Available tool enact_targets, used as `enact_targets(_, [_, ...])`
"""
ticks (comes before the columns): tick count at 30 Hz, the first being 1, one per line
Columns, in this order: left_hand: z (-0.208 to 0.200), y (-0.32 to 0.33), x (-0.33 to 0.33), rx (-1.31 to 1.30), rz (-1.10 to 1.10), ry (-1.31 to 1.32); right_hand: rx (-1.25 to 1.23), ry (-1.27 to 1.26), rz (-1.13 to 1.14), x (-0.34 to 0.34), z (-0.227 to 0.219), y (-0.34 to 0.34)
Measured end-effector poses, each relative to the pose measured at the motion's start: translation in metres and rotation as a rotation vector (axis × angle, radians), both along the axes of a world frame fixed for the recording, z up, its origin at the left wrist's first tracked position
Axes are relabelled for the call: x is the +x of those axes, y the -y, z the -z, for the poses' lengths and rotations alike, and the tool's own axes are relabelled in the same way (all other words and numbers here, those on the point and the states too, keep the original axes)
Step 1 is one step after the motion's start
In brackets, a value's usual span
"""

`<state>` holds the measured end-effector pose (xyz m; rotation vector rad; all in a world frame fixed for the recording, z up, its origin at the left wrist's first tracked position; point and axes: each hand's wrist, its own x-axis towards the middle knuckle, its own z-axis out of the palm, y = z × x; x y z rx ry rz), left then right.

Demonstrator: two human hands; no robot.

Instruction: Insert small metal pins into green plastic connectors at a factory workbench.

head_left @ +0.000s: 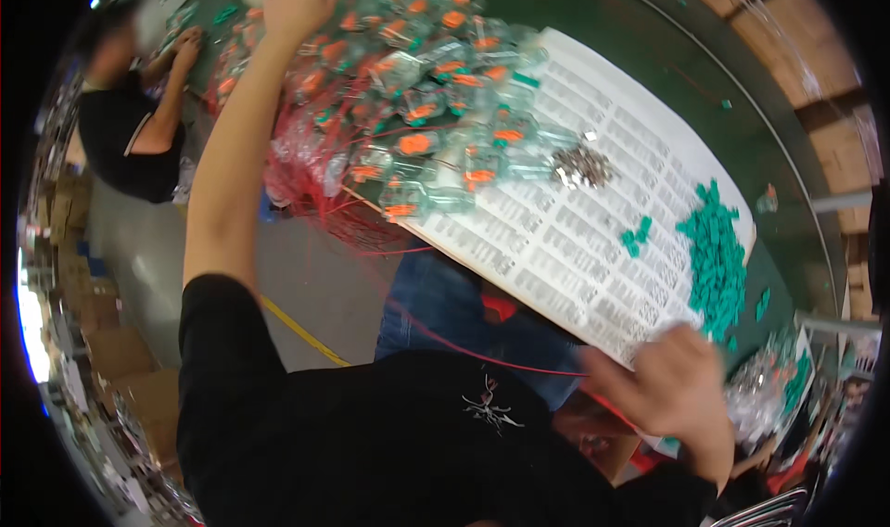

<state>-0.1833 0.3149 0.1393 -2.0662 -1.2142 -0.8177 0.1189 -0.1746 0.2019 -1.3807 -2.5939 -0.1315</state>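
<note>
My left arm stretches up to the far left, and my left hand (298, 10) is over the far end of a heap of clear plastic pieces with orange and green parts (417, 73). Its fingertips are blurred and partly cut off by the picture's edge, so what they do is unclear. Closed in a blurred fist, my right hand (672, 383) is at the near right edge of the table. A thin red wire (482, 360) runs in a slack curve from the heap's side, across my front, into that fist.
A white printed sheet on a board (593, 230) covers the near tabletop. On it lie small green plastic pieces (718, 267) and a small pile of shiny metal bits (582, 165). Red wires (343, 221) hang over the edge. Another person (130, 128) works at far left. Cardboard boxes (760, 36) stand beyond.
</note>
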Motion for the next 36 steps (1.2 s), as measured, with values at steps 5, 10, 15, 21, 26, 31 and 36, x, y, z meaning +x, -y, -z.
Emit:
enact_targets(5, [0.022,0.189,0.14,-1.835,0.776,0.0,0.024,0.039,-0.19,-0.065,0.061,-0.033])
enact_targets(10, [0.048,0.295,0.146,-2.572,0.821,0.245,-0.055,0.117,-0.287,-0.1,0.1,-0.058])
enact_targets(15, [0.084,0.296,0.156,-2.701,1.004,0.675,0.047,0.013,-0.189,-0.097,0.136,-0.06])
enact_targets(21, [0.093,0.309,0.157,-2.26,0.976,0.783,0.232,-1.412,0.906,-0.04,0.141,-0.026])
enact_targets(26, [0.102,0.326,0.162,-2.131,1.05,0.913,-0.178,-2.098,0.874,-0.017,0.162,-0.031])
enact_targets(31, [0.102,0.324,0.165,-2.175,1.014,0.934,-0.263,-2.161,0.704,-0.012,0.172,-0.036])
enact_targets(36, [0.113,0.298,0.163,-2.745,0.968,1.0,-0.293,-2.179,0.528,0.009,0.19,-0.032])
